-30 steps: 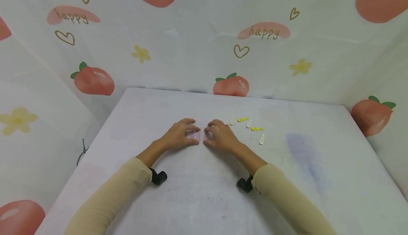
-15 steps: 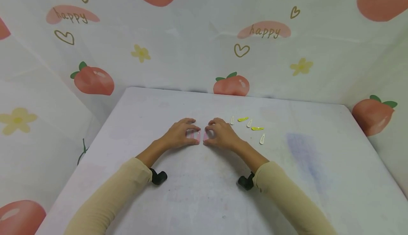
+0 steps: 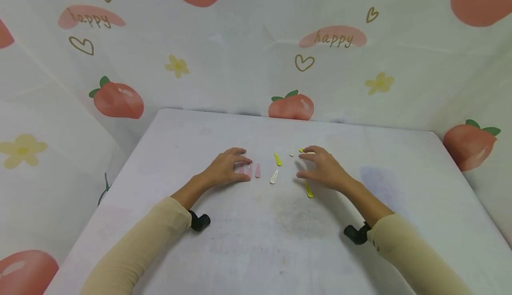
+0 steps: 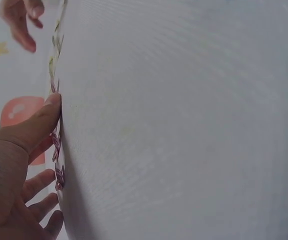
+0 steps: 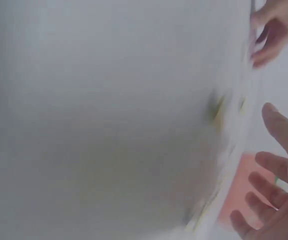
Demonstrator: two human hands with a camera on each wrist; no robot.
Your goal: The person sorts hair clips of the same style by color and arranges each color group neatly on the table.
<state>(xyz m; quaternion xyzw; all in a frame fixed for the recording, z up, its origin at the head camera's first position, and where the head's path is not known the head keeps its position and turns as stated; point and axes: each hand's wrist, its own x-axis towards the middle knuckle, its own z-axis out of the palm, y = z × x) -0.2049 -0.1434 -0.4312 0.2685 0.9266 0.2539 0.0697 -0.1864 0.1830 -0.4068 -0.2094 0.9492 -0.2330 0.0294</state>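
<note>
My left hand (image 3: 223,169) rests on the table, thumb and forefinger pinching the two ends of a small pink hair clip (image 3: 250,171). Another pink hair clip (image 3: 242,169) lies inside its curve, and a third pink one (image 3: 258,170) lies just right of the fingertips. My right hand (image 3: 326,169) hovers over the scattered clips, fingers spread and holding nothing. Beneath its palm edge pokes out a yellow hair clip (image 3: 309,190); another yellow one (image 3: 302,150) is partly covered by its fingertips. The right hand hides part of the table there.
Between the hands lie a yellow clip (image 3: 278,159), a white clip (image 3: 274,177) and a second white clip (image 3: 292,151). The white table (image 3: 248,241) ends at a printed cloth backdrop (image 3: 240,64). Both wrists wear black cameras.
My right hand has left the pink hair clip and moved right, uncovering several clips in the middle and covering some on the right. My left hand has kept its place.
</note>
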